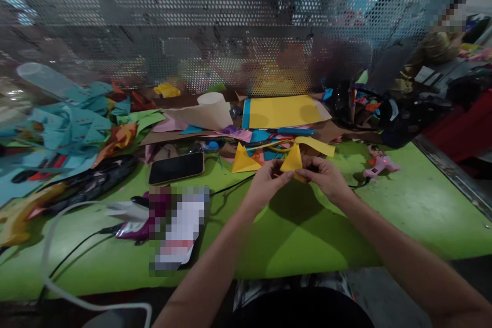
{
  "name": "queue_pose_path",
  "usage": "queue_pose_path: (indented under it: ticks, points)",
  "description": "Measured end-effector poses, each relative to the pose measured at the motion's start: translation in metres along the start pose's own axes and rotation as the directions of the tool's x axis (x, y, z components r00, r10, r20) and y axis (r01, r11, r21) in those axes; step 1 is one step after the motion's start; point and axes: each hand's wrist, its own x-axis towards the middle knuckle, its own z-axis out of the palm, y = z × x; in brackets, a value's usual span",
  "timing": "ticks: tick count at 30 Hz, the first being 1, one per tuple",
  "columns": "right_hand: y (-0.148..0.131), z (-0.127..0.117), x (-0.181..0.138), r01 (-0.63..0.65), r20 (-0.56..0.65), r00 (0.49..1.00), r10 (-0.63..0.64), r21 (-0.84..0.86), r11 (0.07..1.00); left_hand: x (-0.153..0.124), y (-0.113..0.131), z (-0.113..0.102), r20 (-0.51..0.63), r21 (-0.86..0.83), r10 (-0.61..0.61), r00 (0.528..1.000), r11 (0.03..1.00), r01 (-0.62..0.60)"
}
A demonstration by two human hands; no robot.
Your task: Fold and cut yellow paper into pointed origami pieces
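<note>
Between both hands, a folded yellow paper piece (292, 159) with a pointed top is held above the green table. My left hand (269, 180) is closed, with thumb and fingers pinching its left side. On the right side, my right hand (322, 177) pinches the lower edge, its fingers curled. Just behind my left hand lies another folded yellow paper piece (245, 160) with pointed corners. A loose yellow paper strip (317, 146) lies behind my right hand. Parts of the held piece are hidden by my fingers.
Left on the green table (307, 246) lie a dark phone (177, 168), a lit, blurred-out phone (182, 228) and a yellow glue gun (31, 212). A pink glue gun (378, 163) stands right. Paper scraps (73, 123) pile up before a perforated metal screen (200, 15). Another person (442, 46) sits far right.
</note>
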Motion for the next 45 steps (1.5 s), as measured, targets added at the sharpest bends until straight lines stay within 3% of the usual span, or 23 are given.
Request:
queue_pose_path:
  ticks: [3, 7, 13, 19, 25, 31, 37, 45]
  points:
    - [-0.001, 0.002, 0.000, -0.019, -0.030, 0.999, 0.022, 0.073, 0.997, 0.000, -0.003, 0.003, 0.013, 0.017, 0.008, 1.000, 1.000, -0.008]
    - [-0.003, 0.003, -0.001, -0.021, 0.028, 0.999, 0.019, 0.067, 0.998, -0.001, -0.002, 0.003, 0.020, 0.013, 0.060, 0.998, 0.998, -0.061]
    - [-0.005, -0.002, 0.001, -0.006, -0.075, 0.997, 0.013, 0.096, 0.995, -0.003, -0.001, 0.002, 0.012, 0.306, 0.111, 0.994, 0.946, -0.109]
    - [-0.003, -0.002, 0.003, -0.040, -0.126, 0.990, 0.063, 0.173, 0.984, -0.003, -0.001, 0.008, 0.089, 0.076, 0.040, 0.995, 0.996, -0.046]
    - [-0.007, -0.009, 0.004, -0.059, -0.135, 0.988, 0.079, 0.142, 0.988, 0.001, 0.000, 0.000, 0.020, 0.163, 0.050, 0.999, 0.985, -0.053]
    - [-0.008, -0.013, 0.005, -0.128, -0.025, 0.991, 0.129, 0.025, 0.991, 0.004, 0.001, -0.008, -0.073, 0.140, 0.030, 0.997, 0.990, -0.019]
    - [-0.009, -0.012, 0.004, -0.101, -0.023, 0.995, 0.100, -0.015, 0.995, 0.003, 0.005, -0.008, -0.051, 0.143, 0.024, 0.998, 0.990, -0.016]
    - [-0.004, -0.013, 0.003, -0.042, 0.051, 0.997, 0.051, -0.163, 0.986, 0.009, 0.001, -0.016, -0.165, 0.094, 0.108, 0.980, 0.991, -0.094]
